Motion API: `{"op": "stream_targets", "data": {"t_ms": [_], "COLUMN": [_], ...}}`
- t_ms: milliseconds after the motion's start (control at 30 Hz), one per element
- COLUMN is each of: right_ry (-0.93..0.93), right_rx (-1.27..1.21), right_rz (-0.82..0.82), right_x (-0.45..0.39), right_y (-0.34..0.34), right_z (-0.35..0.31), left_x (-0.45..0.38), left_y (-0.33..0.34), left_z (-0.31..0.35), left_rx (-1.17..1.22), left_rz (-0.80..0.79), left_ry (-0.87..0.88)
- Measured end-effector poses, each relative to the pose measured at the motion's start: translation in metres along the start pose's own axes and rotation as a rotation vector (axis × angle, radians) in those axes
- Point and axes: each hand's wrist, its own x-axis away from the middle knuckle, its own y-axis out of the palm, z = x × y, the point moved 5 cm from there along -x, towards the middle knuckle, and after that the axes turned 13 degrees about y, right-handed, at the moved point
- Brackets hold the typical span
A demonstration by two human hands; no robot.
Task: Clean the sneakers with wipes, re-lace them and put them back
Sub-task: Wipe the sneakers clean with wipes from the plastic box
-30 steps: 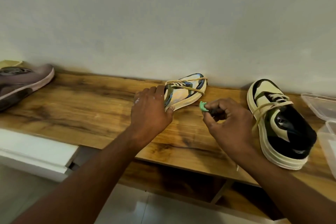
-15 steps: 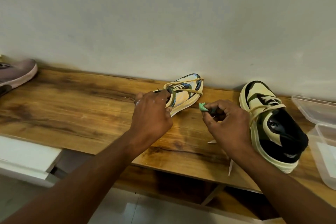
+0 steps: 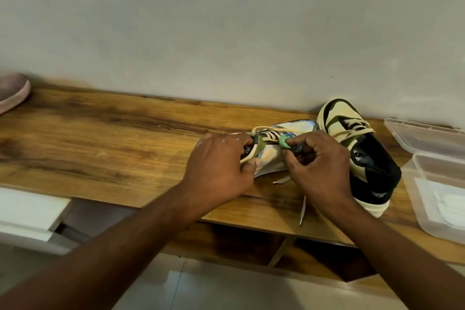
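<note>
My left hand (image 3: 219, 168) grips the tilted sneaker (image 3: 281, 151) on the wooden counter (image 3: 113, 148); my right hand (image 3: 319, 168) pinches a small green piece (image 3: 284, 143) at its cream laces (image 3: 266, 131).

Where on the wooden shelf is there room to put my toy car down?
The wooden shelf is bare between the pink shoe at the far left and the left hand. The right end is crowded: both hands, the two sneakers, loose laces and the plastic box.

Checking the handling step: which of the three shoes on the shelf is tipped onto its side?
The sneaker gripped by the left hand, centre. The cream-and-black sneaker on the right stands upright; only the pink shoe's toe shows.
</note>
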Motion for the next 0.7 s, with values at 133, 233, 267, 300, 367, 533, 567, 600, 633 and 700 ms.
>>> {"op": "stream_targets", "data": {"t_ms": [133, 233, 267, 300, 367, 533, 567, 600, 633, 700], "right_ry": [-0.025, -0.022, -0.018, -0.016, -0.01, 0.011, -0.001, -0.019, -0.038, -0.066], "right_rx": [0.008, -0.013, -0.014, -0.018, -0.036, -0.104, -0.106, -0.103, -0.104, -0.118], "right_rz": [-0.001, -0.015, -0.023, -0.028, -0.028, -0.013, -0.001, 0.01, 0.02, 0.039], "right_x": [0.004, 0.003, 0.002, 0.002, 0.002, -0.005, -0.008, -0.011, -0.014, -0.018], "right_y": [0.003, 0.008, 0.01, 0.012, 0.014, 0.017, 0.017, 0.017, 0.015, 0.012], "right_z": [-0.007, -0.008, -0.009, -0.012, -0.018, -0.028, -0.029, -0.03, -0.031, -0.034], "left_x": [-0.015, -0.024, -0.027, -0.03, -0.034, -0.036, -0.036, -0.035, -0.034, -0.031], "left_y": [0.0, -0.002, -0.003, -0.003, -0.003, -0.008, -0.01, -0.012, -0.013, -0.013], "left_z": [-0.015, -0.027, -0.032, -0.037, -0.042, -0.049, -0.052, -0.053, -0.053, -0.051], "left_rx": [-0.013, 0.003, 0.033, 0.071, 0.133, 0.243, 0.313, 0.408, 0.512, 0.668], "left_rz": [-0.023, -0.071, -0.086, -0.105, -0.149, -0.123, -0.093, -0.066, -0.049, -0.049], "left_ry": [-0.032, -0.039, -0.064, -0.101, -0.167, -0.262, -0.29, -0.324, -0.362, -0.43]}}
